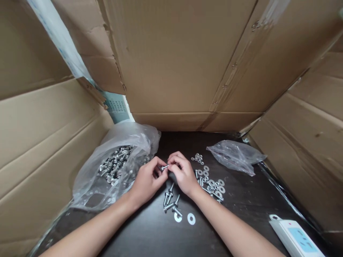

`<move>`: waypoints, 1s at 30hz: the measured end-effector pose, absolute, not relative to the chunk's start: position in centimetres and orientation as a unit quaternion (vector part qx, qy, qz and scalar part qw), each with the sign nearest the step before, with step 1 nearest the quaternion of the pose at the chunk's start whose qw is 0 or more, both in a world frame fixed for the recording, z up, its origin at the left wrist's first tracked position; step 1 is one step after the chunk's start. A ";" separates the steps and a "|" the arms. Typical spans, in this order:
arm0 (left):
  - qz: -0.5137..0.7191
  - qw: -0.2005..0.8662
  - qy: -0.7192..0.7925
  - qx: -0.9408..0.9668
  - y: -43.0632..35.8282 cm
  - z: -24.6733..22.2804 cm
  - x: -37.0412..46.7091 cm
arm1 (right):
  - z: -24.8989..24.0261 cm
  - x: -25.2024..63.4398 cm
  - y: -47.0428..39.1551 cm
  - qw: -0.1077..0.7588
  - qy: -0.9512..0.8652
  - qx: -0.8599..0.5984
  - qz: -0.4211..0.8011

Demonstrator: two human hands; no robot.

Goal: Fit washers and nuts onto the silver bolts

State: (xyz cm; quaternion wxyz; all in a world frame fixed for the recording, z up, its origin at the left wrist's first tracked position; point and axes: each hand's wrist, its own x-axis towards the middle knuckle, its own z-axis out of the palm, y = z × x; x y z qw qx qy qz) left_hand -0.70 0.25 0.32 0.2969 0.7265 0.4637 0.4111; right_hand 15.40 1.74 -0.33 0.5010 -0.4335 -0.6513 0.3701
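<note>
Between my two hands is a small silver bolt (164, 167), lying roughly level above the dark table. The fingers of my left hand (150, 175) pinch it at its left end. My right hand (183, 172) closes thumb and fingers around its other end, where any small part is hidden. Below the hands lie several loose bolts (169, 207) and two flat washers (191, 218). Right of my right wrist spreads a pile of bolts and large washers (211, 184), with a cluster of small nuts (198, 157) behind it.
At the left, a clear plastic bag (88, 178) lies open with many bolts (118, 162) inside. Another plastic bag (235, 153) rests at the back right. A white power strip (293, 235) sits at the front right. Cardboard walls (182, 64) enclose the dark table (144, 235).
</note>
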 end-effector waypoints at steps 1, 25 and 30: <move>0.412 0.294 0.463 0.727 0.2 0.3 -0.7 | -0.3 15.4 1.7 0.508 -0.646 -0.431 0.372; 0.431 0.254 0.434 0.749 0.2 -0.2 -0.9 | -0.6 15.2 1.7 0.498 -0.655 -0.456 0.341; 0.435 0.242 0.433 0.751 0.4 -0.3 -0.8 | -0.6 15.2 1.7 0.496 -0.660 -0.449 0.342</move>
